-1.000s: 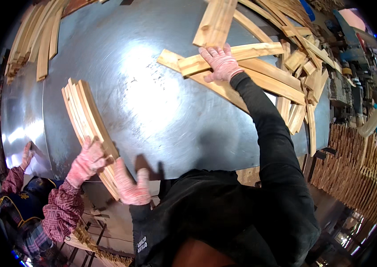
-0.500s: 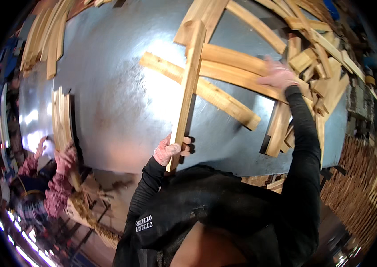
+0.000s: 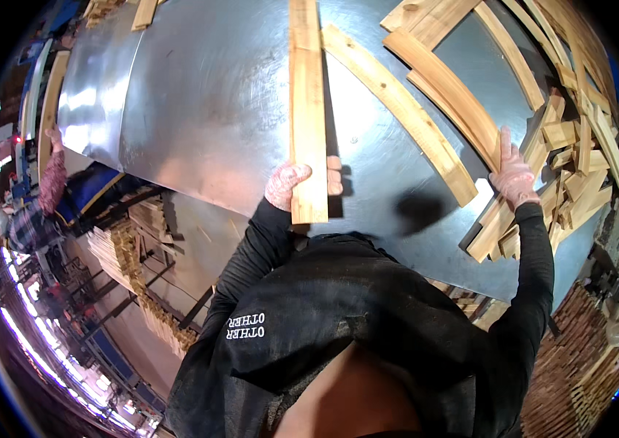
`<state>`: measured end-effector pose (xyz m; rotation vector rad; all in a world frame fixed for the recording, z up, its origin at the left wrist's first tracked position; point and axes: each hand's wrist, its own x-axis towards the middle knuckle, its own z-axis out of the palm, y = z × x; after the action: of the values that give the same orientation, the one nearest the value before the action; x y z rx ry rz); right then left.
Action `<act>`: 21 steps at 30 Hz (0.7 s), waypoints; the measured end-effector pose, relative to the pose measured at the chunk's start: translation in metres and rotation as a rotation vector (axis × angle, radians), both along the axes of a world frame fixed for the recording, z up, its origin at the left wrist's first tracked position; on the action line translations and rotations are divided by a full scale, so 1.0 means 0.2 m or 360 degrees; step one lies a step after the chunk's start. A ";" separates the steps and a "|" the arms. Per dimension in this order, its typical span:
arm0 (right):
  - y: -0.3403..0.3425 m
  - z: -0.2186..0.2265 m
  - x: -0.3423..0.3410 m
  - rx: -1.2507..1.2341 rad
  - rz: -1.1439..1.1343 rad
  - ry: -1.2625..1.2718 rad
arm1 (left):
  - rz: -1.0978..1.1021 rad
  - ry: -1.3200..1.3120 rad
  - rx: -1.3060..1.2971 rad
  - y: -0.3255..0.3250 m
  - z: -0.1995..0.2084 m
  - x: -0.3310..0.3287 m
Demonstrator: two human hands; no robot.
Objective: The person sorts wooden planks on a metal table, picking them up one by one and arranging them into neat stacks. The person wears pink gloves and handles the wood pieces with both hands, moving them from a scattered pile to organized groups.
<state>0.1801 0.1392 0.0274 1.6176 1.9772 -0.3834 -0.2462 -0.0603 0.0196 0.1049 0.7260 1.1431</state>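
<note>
A long, pale wooden board (image 3: 308, 109) points away from me with its broad face up, and my left hand (image 3: 291, 184) is closed around its near end. Thumb and fingers show on opposite sides of the board. At the right, my right hand (image 3: 515, 177) rests with fingers stretched out at the near end of two overlapping boards (image 3: 448, 91), touching them without gripping. Between my hands, a knotty board (image 3: 401, 109) lies at a slant on the metal table (image 3: 200, 109).
A jumbled pile of wood pieces (image 3: 579, 142) covers the table's right side. More boards (image 3: 433, 18) lie at the far side. Stacked strips (image 3: 579, 365) stand at the lower right, and another wood stack (image 3: 138, 292) at the lower left. A co-worker's sleeve (image 3: 52, 179) shows at far left.
The board in my left hand has turned from a narrow face to its broad face. My right hand has slid to the near ends of the two boards. The view has shifted.
</note>
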 end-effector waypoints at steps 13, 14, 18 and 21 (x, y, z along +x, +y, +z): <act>-0.15 -0.05 -1.32 -0.1274 -0.1213 0.2485 | 0.0242 0.0886 -0.0063 -0.11 -0.38 0.03; -0.18 0.07 -1.48 -0.0808 -0.1061 0.2151 | 0.0196 0.1397 0.0091 -0.10 -0.38 0.09; -0.19 -0.21 -1.54 -0.1617 -0.1236 0.2797 | 0.0063 0.1174 0.0107 -0.11 -0.42 -0.09; -0.20 -0.20 -1.46 -0.1816 -0.1396 0.2709 | 0.0177 0.0090 0.0148 -0.14 -0.25 -0.19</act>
<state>-0.1115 0.0990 -0.0120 1.0524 0.8221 -3.1881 -0.2844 -0.0892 -0.0310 0.1776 0.7356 1.2845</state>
